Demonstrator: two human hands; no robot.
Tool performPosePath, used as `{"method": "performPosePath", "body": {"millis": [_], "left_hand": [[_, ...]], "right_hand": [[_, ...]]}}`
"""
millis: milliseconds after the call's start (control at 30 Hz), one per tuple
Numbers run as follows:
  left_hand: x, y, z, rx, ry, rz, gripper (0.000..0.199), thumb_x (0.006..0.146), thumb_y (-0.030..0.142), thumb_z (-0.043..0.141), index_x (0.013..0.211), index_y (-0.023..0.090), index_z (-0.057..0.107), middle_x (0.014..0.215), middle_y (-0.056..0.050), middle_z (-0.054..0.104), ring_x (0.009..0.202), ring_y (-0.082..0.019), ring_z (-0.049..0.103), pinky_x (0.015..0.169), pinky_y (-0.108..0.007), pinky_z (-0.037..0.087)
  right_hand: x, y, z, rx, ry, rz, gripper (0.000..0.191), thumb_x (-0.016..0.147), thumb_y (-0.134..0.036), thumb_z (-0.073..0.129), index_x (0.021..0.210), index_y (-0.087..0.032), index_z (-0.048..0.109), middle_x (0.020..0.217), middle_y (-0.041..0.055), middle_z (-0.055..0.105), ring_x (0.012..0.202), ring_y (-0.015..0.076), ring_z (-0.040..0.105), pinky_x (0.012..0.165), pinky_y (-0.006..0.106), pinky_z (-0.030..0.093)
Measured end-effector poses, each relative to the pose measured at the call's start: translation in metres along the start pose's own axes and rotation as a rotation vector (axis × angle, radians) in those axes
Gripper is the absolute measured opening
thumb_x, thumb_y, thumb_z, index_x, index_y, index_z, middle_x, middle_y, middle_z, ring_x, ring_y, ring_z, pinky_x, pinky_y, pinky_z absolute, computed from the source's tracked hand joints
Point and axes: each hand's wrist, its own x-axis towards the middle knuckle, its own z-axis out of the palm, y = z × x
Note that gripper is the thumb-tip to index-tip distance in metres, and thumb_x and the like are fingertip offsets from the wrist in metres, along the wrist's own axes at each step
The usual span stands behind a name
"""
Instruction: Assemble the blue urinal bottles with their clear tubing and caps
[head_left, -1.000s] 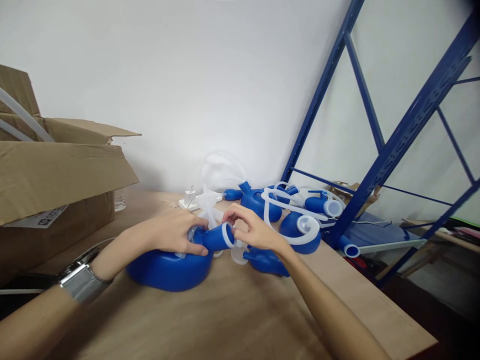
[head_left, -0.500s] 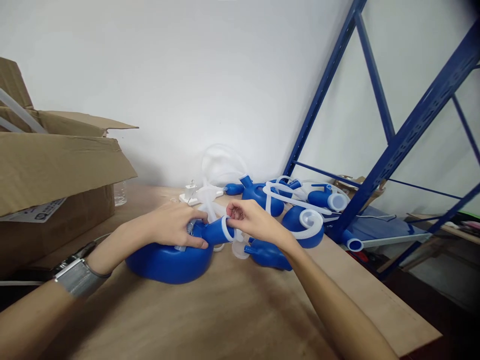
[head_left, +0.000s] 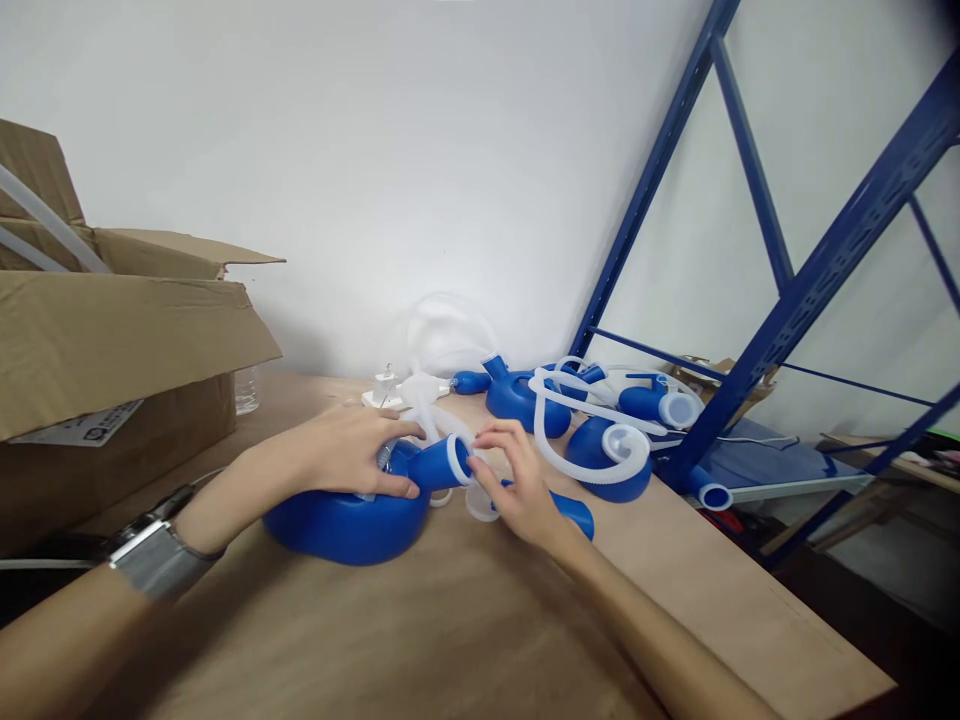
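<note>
A squat blue plastic bottle (head_left: pixel 349 530) with a wide, slanted neck (head_left: pixel 435 465) and a white rim rests on the table in front of me. My left hand (head_left: pixel 367 455) grips it at the base of the neck, thumb on the near side and fingers over the far side. A clear piece shows partly under that palm. Just right of the neck's mouth is my right hand (head_left: pixel 517 490), thumb and fingers bent and apart, the tips close to the rim. A translucent cup-like piece (head_left: pixel 481 503) and another blue part (head_left: pixel 574 515) lie partly behind the right hand.
More blue bottles (head_left: pixel 525 400) with white corrugated hoses (head_left: pixel 555 450) lie along the back right. A white socket (head_left: pixel 386 385) stands by the wall. At left is an open cardboard box (head_left: pixel 127 340); a blue metal rack (head_left: pixel 757 380) rises at right.
My right hand has drawn back slightly from the bottle's mouth and its fingers have spread. My left hand keeps its grip. The view has shifted a little.
</note>
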Motion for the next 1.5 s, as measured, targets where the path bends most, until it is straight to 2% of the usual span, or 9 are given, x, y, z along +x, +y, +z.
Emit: {"method": "performPosePath", "body": {"millis": [100,167,300,433,533,700,933,1200,1500], "left_hand": [[-0.003,0.0,-0.002,0.113,0.073,-0.022,0.077,0.083,0.071,0.065,0.146,0.027,0.057,0.145,-0.018,0.058,0.126,-0.045,0.06,0.095,-0.054,0.05],[-0.005,0.007,-0.007,0.182,0.136,-0.001,0.078,0.084,0.067,0.066,0.147,0.022,0.056,0.151,-0.022,0.052,0.13,-0.046,0.056,0.098,-0.057,0.05],[-0.007,0.034,-0.015,0.175,0.219,0.176,0.068,0.091,0.056,0.065,0.148,0.023,0.052,0.152,-0.017,0.054,0.134,-0.039,0.055,0.108,-0.055,0.046],[-0.005,0.051,-0.007,0.015,0.17,0.234,0.057,0.092,0.042,0.065,0.145,0.023,0.056,0.148,-0.012,0.061,0.134,-0.033,0.058,0.112,-0.047,0.045],[-0.001,0.047,0.005,-0.147,0.111,0.21,0.066,0.089,0.04,0.066,0.151,0.025,0.05,0.147,-0.009,0.063,0.13,-0.03,0.062,0.109,-0.044,0.048],[0.004,0.038,0.02,-0.174,0.091,0.11,0.079,0.089,0.053,0.063,0.158,0.021,0.042,0.143,-0.013,0.066,0.123,-0.036,0.065,0.106,-0.054,0.048],[0.003,0.045,0.021,-0.193,0.072,0.161,0.079,0.091,0.055,0.059,0.158,0.019,0.038,0.155,-0.015,0.056,0.135,-0.038,0.057,0.116,-0.058,0.036],[0.002,0.043,0.021,-0.226,0.1,0.208,0.073,0.092,0.047,0.056,0.157,0.018,0.038,0.149,-0.015,0.061,0.135,-0.035,0.058,0.118,-0.055,0.035],[0.005,0.044,0.025,-0.18,0.125,0.218,0.072,0.087,0.041,0.053,0.153,0.013,0.043,0.142,-0.017,0.066,0.132,-0.035,0.06,0.116,-0.054,0.037]], "right_hand": [[-0.006,-0.003,-0.005,-0.142,-0.08,-0.372,0.015,0.098,-0.02,0.06,0.113,-0.022,0.062,0.111,0.0105,0.069,0.11,0.0261,0.066,0.096,0.045,0.056],[-0.005,-0.008,-0.007,-0.161,-0.109,-0.445,0.021,0.097,-0.023,0.064,0.117,-0.02,0.06,0.106,0.011,0.071,0.109,0.0273,0.067,0.095,0.045,0.057],[-0.004,-0.018,-0.003,-0.168,-0.117,-0.396,0.012,0.1,-0.023,0.061,0.11,-0.018,0.062,0.099,0.0096,0.072,0.096,0.0233,0.069,0.086,0.039,0.059],[-0.005,-0.028,-0.001,-0.108,-0.098,-0.354,0.007,0.1,-0.017,0.057,0.102,-0.018,0.064,0.09,0.0071,0.072,0.089,0.0208,0.066,0.085,0.038,0.056],[-0.005,-0.037,-0.005,-0.029,-0.147,-0.267,0.011,0.101,-0.017,0.054,0.097,-0.019,0.064,0.088,0.005,0.07,0.087,0.0186,0.063,0.086,0.036,0.052],[0.0,-0.055,-0.012,0.043,-0.222,-0.086,0.031,0.105,-0.021,0.043,0.076,-0.02,0.053,0.077,0.0019,0.061,0.076,0.0165,0.054,0.08,0.035,0.045],[0.009,-0.064,-0.011,0.144,-0.28,0.154,0.029,0.097,-0.022,0.044,0.068,-0.022,0.043,0.072,-0.0007,0.054,0.072,0.0159,0.049,0.07,0.032,0.039],[0.008,-0.061,-0.017,0.173,-0.294,0.189,0.012,0.092,-0.019,0.049,0.084,-0.022,0.057,0.08,-0.0003,0.063,0.077,0.0172,0.056,0.071,0.031,0.042],[0.012,-0.075,-0.008,0.0,-0.342,0.224,0.038,0.11,-0.035,0.037,0.075,-0.022,0.042,0.078,-0.0007,0.058,0.074,0.0159,0.052,0.07,0.033,0.039]]}}
